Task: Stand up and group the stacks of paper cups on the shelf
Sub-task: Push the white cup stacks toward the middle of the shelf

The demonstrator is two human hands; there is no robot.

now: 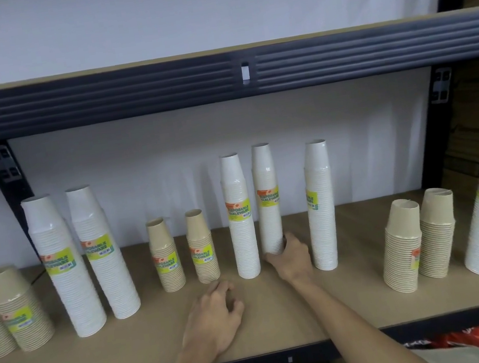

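Grouping looks nearly done — my right hand grips the foot of a slim white stack midway along the shelf, one matching stack apart toward the right edge; my left hand rests empty, loosely curled.

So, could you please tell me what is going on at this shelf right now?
A person is arranging wrapped stacks of paper cups on the wooden shelf. Their right hand grips the base of the tall slim white stack at centre. The left hand rests on the shelf in front, holding nothing. The stacks in view all stand upright, mostly set side by side with others of their own kind.
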